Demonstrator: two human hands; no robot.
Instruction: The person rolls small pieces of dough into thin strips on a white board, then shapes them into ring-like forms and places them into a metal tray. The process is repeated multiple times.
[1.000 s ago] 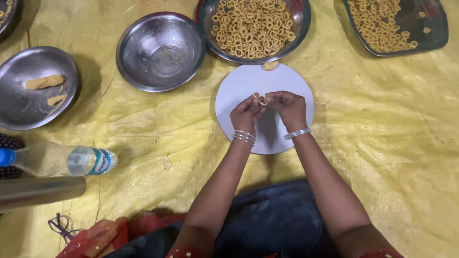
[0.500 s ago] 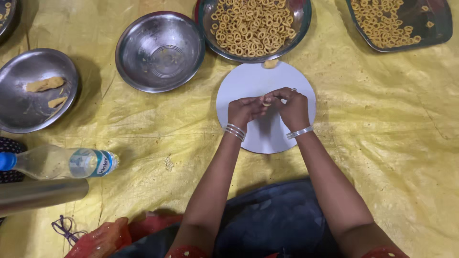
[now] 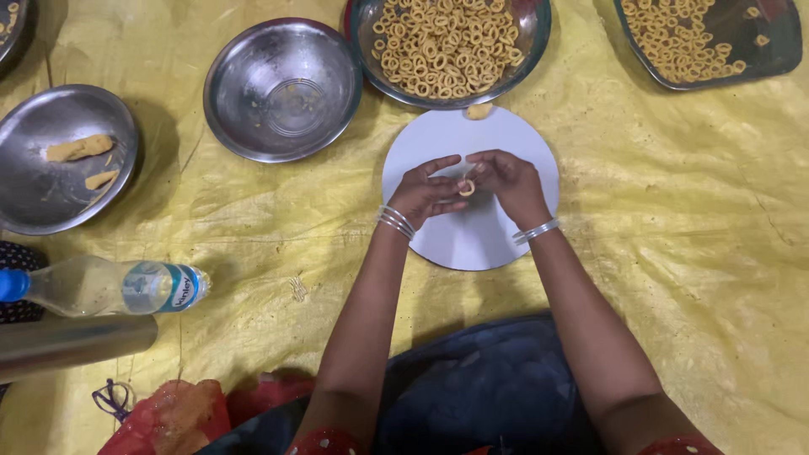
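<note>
Your left hand [image 3: 428, 192] and right hand [image 3: 504, 180] meet over the middle of the white round board [image 3: 506, 244], fingertips turned toward each other. Between them you pinch a small dough ring [image 3: 466, 187]; the thumb and forefinger of each hand close narrowly on it, the left from one side and the right from the other, and the ring sits just above the board's surface. Whether the ring touches the board cannot be told. Silver bangles [image 3: 396, 222] circle your left wrist, and a single one [image 3: 537, 230] sits on your right wrist.

Just beyond your fingertips, at the far edge of the board, lies a small lump of dough [image 3: 479, 110], touching the rim of the bowl of finished rings [image 3: 451, 42] that stands straight ahead of your hands. Farther ahead and to your right, a dark tray [image 3: 771, 46] holds more rings. Ahead and to your left stands a steel bowl [image 3: 253, 109], and farther left a steel plate [image 3: 34, 194] with two pieces of dough on it. Near your left elbow, well apart from the hands, a plastic water bottle [image 3: 109, 286] lies on its side. Everything rests on a wrinkled yellow sheet [image 3: 691, 253].
</note>
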